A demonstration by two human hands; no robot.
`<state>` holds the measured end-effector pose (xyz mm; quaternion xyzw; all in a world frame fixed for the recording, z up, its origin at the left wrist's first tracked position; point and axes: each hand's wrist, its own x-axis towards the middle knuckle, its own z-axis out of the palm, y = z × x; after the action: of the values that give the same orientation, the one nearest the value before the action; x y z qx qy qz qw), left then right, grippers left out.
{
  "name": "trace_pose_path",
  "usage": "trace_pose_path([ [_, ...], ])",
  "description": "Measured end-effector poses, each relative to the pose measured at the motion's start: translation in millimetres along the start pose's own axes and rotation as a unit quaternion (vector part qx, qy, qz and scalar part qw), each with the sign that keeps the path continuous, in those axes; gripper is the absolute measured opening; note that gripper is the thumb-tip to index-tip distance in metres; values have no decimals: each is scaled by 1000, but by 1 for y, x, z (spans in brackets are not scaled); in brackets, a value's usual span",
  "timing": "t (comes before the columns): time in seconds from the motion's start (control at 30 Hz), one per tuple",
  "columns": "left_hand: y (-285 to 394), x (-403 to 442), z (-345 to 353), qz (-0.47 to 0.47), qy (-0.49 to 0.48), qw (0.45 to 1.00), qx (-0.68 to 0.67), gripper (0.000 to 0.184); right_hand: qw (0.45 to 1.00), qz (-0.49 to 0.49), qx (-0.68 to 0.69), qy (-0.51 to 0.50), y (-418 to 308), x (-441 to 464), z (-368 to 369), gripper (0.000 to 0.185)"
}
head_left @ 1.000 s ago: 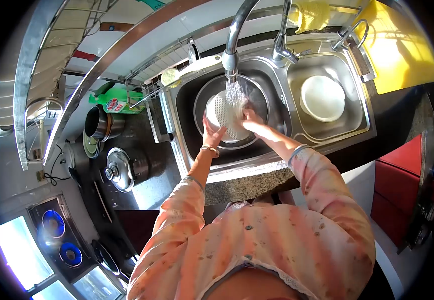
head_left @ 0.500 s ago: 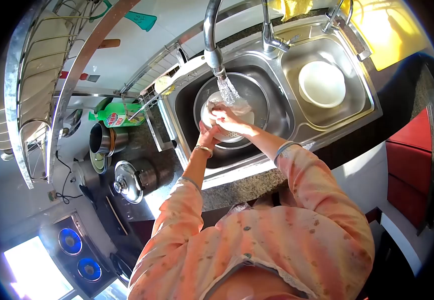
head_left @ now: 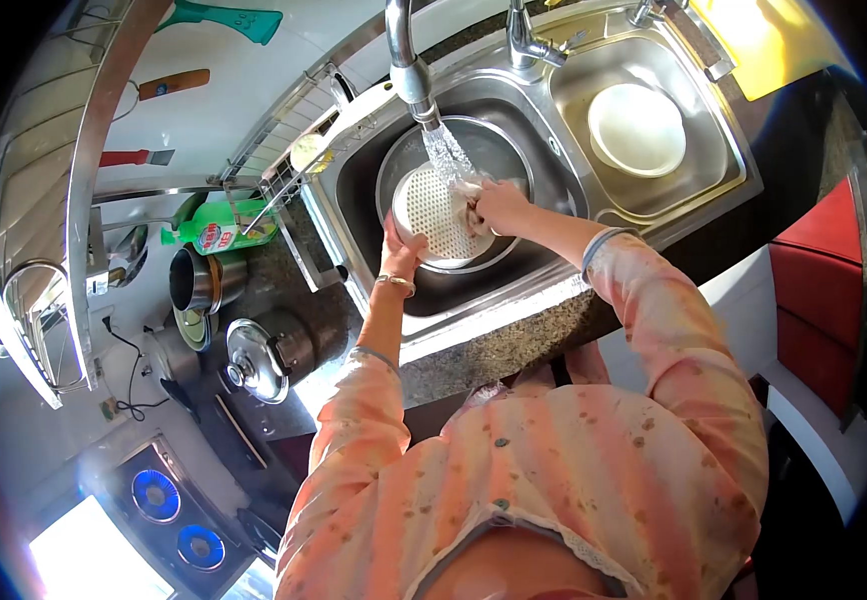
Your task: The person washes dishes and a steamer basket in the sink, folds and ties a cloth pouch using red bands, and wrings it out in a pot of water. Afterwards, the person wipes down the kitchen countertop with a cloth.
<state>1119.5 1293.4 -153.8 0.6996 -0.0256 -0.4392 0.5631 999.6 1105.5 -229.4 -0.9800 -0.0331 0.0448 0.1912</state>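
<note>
Left hand (head_left: 403,250) holds white colander (head_left: 429,218), right hand (head_left: 504,207) grips cloth (head_left: 471,189)

a green bottle (head_left: 244,222) sits on the counter (head_left: 294,280) at the left, just beside an open steel pot (head_left: 222,281); near that, a lidded steel pot (head_left: 272,355). against the white wall (head_left: 219,125) — a teal spatula (head_left: 229,17), a wooden-handled utensil (head_left: 176,83) — and nearby, a metal dish rack (head_left: 82,200).

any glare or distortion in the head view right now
Head view: the bright panel at lower left is blown out; sunlight washes out the yellow sheet at upper right; edges bow, corners go black; holes in the white colander show clearly.
</note>
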Motion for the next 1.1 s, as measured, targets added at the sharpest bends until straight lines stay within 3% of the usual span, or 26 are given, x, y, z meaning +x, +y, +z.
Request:
trace_pose_path([
  [0.07, -9, -2, 6, 6, -14, 998, -61, 74, 955, 232, 144, 119, 6, 13, 5, 14],
  [0.1, -9, -6, 14, -7, -6, 999, -51, 75, 877, 305, 345, 138, 5, 18, -6, 17],
  [0.13, -12, -7, 19, -19, 2, 999, -41, 76, 807, 426, 388, 131, 5, 40, -2, 21],
  [0.2, -15, -8, 26, -28, 3, 999, -37, 78, 630, 404, 620, 235, -10, 47, -2, 26],
  [0.23, -13, -9, 29, -39, 21, 998, -39, 78, 611, 423, 650, 158, -28, 39, -56, 26],
  [0.3, -14, -5, 25, -43, 15, 997, -56, 76, 632, 398, 587, 312, -54, 69, -37, 25],
  [0.37, -12, 2, 12, -56, 4, 996, -75, 74, 723, 280, 604, 182, -46, 81, -13, 23],
  [0.43, 0, 9, -1, -34, -52, 994, -90, 71, 857, 146, 493, 42, -48, 69, -17, 17],
  [0.47, 12, 8, -6, -35, -69, 992, -102, 70, 812, 64, 549, 187, -59, 61, 15, 12],
  [0.53, 20, 13, -19, -3, -124, 992, -13, 71, 802, 19, 596, 3, -63, 29, -16, 14],
  [0.57, 24, 11, -17, 6, -114, 992, -58, 73, 801, 18, 598, 0, -65, 17, -23, 14],
  [0.63, 35, 12, -19, 10, -92, 995, -49, 70, 946, 63, 317, 4, -66, -3, -26, 15],
  [0.67, 39, 12, -19, 12, -96, 995, -31, 68, 945, 65, 321, 2, -63, -8, -22, 15],
  [0.73, 36, 19, -15, 36, -73, 995, 61, 65, 998, 0, 31, -52, -45, -9, 1, 18],
  [0.77, 28, 27, -18, 56, -39, 989, 130, 65, 998, 50, -18, -36, -42, -4, 15, 21],
  [0.8, 21, 38, -22, 79, -4, 977, 198, 64, 996, 73, -15, -45, -36, 0, 12, 27],
  [0.87, 14, 41, -23, 88, 29, 978, 187, 63, 975, 206, 80, 10, -33, -4, -11, 38],
  [0.9, 18, 38, -20, 101, 50, 962, 250, 62, 975, 207, 81, 9, -28, -4, -20, 38],
  [0.97, 21, 30, -13, 150, 80, 936, 308, 61, 912, 341, 226, -28, -13, 0, -39, 47],
  [1.0, 27, 20, -7, 151, 78, 936, 309, 61, 911, 343, 226, -27, -6, -1, -49, 47],
  [1.07, 54, -11, 16, 212, 98, 878, 417, 60, 945, 273, 128, -123, 3, -5, -61, 59],
  [1.1, 66, -26, 29, 219, 115, 860, 446, 61, 964, 247, 70, -67, 4, -5, -57, 64],
])
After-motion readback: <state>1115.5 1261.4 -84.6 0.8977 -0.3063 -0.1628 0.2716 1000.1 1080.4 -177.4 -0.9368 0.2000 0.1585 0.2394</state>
